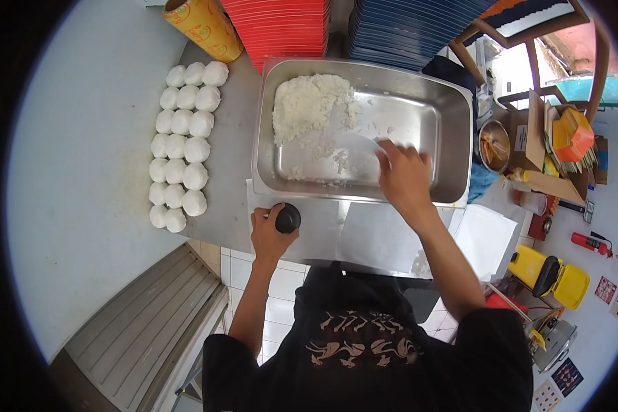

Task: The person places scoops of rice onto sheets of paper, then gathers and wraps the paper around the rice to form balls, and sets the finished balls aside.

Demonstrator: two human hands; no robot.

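Observation:
My left hand [270, 234] grips a small black cup [288, 218] at the table's front edge, just below the steel pan. Over the pan, my right hand [406, 174] holds a translucent rice paddle [359, 144], its blade pointing left toward the rice. A large stainless steel pan [417, 113] lies in front of me. Cooked white rice [311, 105] is heaped in its far left corner, with loose grains scattered across the floor of the pan. White wrapped balls [185, 123] stand in rows along the left side of the table.
Stacked red boxes [283, 31] and dark blue boxes [412, 31] rise behind the pan. A yellow roll of film [206, 31] stands at the back left. White paper sheets [376, 234] lie in front of the pan. A metal bowl [493, 147] and an opened cardboard box [530, 134] sit at right.

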